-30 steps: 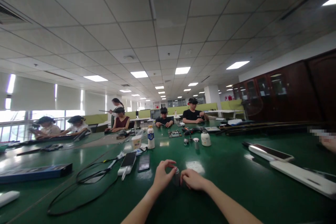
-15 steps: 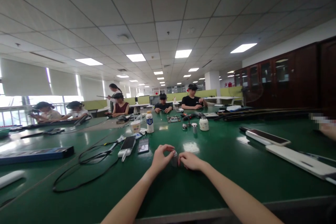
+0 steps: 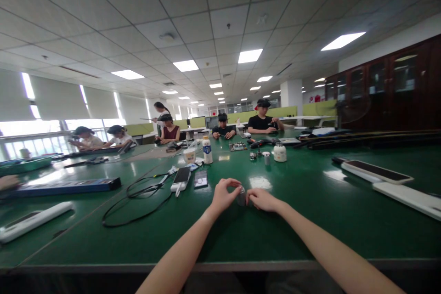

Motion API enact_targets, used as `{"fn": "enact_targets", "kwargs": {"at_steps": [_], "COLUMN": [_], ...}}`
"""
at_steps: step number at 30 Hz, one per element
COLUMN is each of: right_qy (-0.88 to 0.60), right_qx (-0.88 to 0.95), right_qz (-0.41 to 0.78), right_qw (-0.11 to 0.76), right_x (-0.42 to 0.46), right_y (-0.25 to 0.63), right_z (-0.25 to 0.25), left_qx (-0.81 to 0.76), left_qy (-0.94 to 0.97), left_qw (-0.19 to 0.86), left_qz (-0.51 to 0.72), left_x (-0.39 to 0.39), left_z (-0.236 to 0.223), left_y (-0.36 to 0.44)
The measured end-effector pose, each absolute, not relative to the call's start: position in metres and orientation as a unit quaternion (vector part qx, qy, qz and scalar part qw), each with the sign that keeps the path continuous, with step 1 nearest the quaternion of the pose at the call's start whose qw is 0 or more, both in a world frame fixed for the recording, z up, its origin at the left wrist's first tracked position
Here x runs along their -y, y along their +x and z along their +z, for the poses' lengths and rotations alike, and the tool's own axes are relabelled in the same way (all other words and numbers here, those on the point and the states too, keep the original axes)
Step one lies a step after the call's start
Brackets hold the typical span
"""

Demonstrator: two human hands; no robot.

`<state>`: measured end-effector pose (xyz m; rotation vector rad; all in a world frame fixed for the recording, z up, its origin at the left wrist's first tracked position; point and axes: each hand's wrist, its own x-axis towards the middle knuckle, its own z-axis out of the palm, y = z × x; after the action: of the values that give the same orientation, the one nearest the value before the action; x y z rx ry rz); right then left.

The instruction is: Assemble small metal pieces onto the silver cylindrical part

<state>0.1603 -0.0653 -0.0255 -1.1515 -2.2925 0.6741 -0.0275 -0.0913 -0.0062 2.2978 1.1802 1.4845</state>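
A small silver-grey cylinder [image 3: 241, 198] stands upright on the green table [image 3: 220, 239] in front of me. My left hand [image 3: 224, 196] reaches from its left side, thumb and index finger closed at the cylinder's top. Close against the right side of the cylinder, my right hand [image 3: 264, 200] is curled with its fingers bent inward. Whether those fingers grip anything is hidden from me.
Beyond my hands stand a white jar [image 3: 280, 152], a small grey cup [image 3: 267, 159] and a milk bottle [image 3: 207, 149]. Left are a white power bank [image 3: 181, 179], a phone [image 3: 200, 179], black cable [image 3: 113, 224] and a blue power strip [image 3: 69, 187]. Several people sit across.
My view has turned left and tilted down somewhat, so the scene sits further right and higher. Both hands stay at the small cylinder in nearly the same pose.
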Motion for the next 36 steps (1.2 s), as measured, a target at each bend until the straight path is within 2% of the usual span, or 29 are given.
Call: {"fn": "enact_targets", "kwargs": {"at_steps": [18,29,36], "right_qy": [-0.426,-0.425,-0.425], "right_qx": [0.835,0.831,0.830], "right_qz": [0.250,0.256,0.256], "right_qw": [0.241,0.253,0.255], "right_x": [0.059,0.059,0.060], "right_y": [0.162,0.160,0.160], "right_z": [-0.030,-0.032,-0.030], "left_qx": [-0.388,-0.409,-0.407], "left_qy": [0.774,0.736,0.740], "left_qw": [0.098,0.198,0.176], "left_qz": [0.490,0.501,0.506], "left_x": [0.092,0.080,0.080], "left_z": [-0.006,-0.011,-0.012], "left_y": [-0.028,-0.027,-0.027]}}
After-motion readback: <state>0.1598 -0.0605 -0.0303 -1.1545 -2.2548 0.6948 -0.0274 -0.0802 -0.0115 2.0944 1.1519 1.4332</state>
